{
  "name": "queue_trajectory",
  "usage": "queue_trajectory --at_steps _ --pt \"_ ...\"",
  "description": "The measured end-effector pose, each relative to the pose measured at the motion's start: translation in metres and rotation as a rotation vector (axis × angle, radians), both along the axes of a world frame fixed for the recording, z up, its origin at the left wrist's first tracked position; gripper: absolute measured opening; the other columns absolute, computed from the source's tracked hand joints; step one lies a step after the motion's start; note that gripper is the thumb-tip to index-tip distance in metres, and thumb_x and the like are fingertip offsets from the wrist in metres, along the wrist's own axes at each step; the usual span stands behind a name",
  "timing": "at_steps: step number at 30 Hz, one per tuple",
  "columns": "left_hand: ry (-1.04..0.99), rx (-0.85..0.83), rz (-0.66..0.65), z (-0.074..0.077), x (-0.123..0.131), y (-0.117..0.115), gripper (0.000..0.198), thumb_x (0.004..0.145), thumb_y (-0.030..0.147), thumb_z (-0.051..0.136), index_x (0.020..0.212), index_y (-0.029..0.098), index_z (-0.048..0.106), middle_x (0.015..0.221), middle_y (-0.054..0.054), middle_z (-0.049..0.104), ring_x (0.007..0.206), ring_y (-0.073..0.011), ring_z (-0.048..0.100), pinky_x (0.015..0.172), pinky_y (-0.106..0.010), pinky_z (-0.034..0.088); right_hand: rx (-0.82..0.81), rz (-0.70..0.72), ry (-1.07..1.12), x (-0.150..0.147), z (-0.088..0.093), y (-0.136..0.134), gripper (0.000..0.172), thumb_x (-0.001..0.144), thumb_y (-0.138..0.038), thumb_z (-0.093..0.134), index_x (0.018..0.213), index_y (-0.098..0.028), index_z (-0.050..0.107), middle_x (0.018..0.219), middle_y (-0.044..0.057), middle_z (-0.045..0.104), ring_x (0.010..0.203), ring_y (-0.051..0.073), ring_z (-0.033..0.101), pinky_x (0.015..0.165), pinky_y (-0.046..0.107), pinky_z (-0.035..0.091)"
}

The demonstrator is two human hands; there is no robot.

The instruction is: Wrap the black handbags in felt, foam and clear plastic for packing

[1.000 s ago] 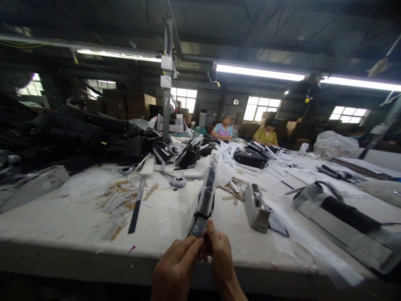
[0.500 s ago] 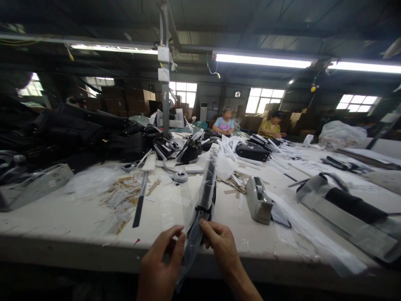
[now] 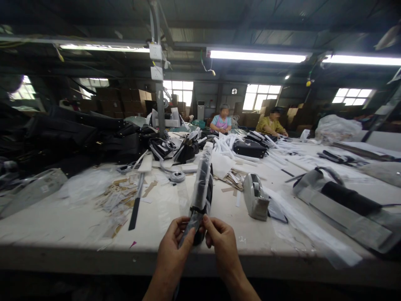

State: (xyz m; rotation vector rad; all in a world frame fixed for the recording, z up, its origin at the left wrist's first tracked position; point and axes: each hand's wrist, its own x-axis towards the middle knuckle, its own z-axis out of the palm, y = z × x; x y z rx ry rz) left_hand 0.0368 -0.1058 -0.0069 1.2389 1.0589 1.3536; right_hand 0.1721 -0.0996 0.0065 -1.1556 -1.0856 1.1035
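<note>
left hand (image 3: pixel 174 247) has closed on the dark strip (image 3: pixel 194 220), beside right hand (image 3: pixel 223 241).

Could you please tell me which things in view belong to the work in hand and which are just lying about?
Apparently in use:
long black object wrapped in clear plastic, held by left hand and right hand
possibly the wedge-shaped grey tape dispenser, untouched

Apparently lying about:
heap of brown and white paper-like scraps
coiled grey strip
large crumpled clear plastic bag
</note>
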Motion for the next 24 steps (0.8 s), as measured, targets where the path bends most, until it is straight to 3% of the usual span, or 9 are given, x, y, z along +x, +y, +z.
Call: queue_trajectory --at_steps 6,9,12,15,17,19,22,24 --pt "0.025 -0.01 0.124 0.004 0.004 -0.003 0.048 0.071 0.047 0.076 0.105 0.016 0.062 0.105 -0.012 0.074 0.099 -0.0276 0.071 0.082 -0.035 0.059 0.031 0.003 -0.129 0.006 0.002 0.001 0.043 0.082 -0.055 0.066 0.067 -0.015 0.071 0.058 0.002 0.063 0.048 0.011 0.047 0.046 0.021 0.035" --pt "0.118 -0.006 0.232 0.008 0.007 -0.006 0.047 0.071 0.05 0.074 0.104 0.018 0.065 0.103 -0.008 0.075 0.098 -0.0273 0.071 0.08 -0.033 0.058 0.059 -0.014 -0.184 0.025 0.002 -0.003 0.043 0.084 -0.055 0.063 0.072 -0.015 0.073 0.063 0.003 0.067 0.047 0.011 0.049 0.047 0.022 0.038" --pt "0.344 -0.027 0.332 0.01 0.004 -0.008 0.047 0.069 0.056 0.071 0.105 0.025 0.068 0.1 -0.002 0.076 0.095 -0.0269 0.071 0.08 -0.033 0.056 0.087 -0.177 -0.318 0.068 -0.002 -0.007 0.041 0.085 -0.055 0.062 0.076 -0.017 0.074 0.069 0.005 0.07 0.051 0.014 0.056 0.051 0.024 0.043" --pt "0.559 -0.041 0.41 0.007 -0.002 -0.007 0.044 0.07 0.059 0.068 0.104 0.033 0.07 0.097 0.002 0.076 0.095 -0.0287 0.071 0.08 -0.035 0.055 0.121 -0.475 -0.463 0.127 -0.005 -0.003 0.04 0.084 -0.055 0.062 0.089 -0.017 0.075 0.081 0.008 0.073 0.068 0.021 0.064 0.065 0.03 0.051" --pt "0.643 0.01 0.435 0.004 -0.007 -0.005 0.04 0.072 0.059 0.066 0.104 0.036 0.07 0.097 0.003 0.076 0.095 -0.0296 0.071 0.08 -0.035 0.056 0.149 -0.615 -0.559 0.165 -0.004 0.008 0.043 0.084 -0.052 0.06 0.106 -0.018 0.073 0.103 0.011 0.073 0.091 0.026 0.066 0.084 0.036 0.051" --pt "0.69 0.075 0.438 0.0 -0.011 -0.003 0.037 0.074 0.057 0.065 0.105 0.038 0.07 0.098 0.004 0.077 0.093 -0.0295 0.072 0.078 -0.035 0.056 0.15 -0.67 -0.647 0.195 -0.002 0.025 0.043 0.083 -0.045 0.06 0.112 -0.017 0.071 0.128 0.014 0.063 0.119 0.029 0.056 0.104 0.041 0.04" --pt "0.737 0.09 0.426 -0.006 -0.014 -0.002 0.035 0.074 0.058 0.065 0.104 0.04 0.07 0.097 0.005 0.077 0.089 -0.0295 0.073 0.07 -0.034 0.058 0.063 -0.658 -0.66 0.221 0.004 0.058 0.03 0.076 -0.039 0.066 0.092 -0.015 0.077 0.139 0.015 0.055 0.137 0.032 0.038 0.115 0.042 0.023" --pt "0.759 0.076 0.426 -0.007 -0.012 -0.003 0.035 0.075 0.058 0.064 0.106 0.041 0.069 0.099 0.006 0.077 0.088 -0.0297 0.073 0.066 -0.034 0.058 -0.009 -0.613 -0.61 0.228 0.007 0.077 0.025 0.074 -0.039 0.069 0.071 -0.016 0.076 0.126 0.017 0.064 0.132 0.035 0.043 0.112 0.042 0.027"
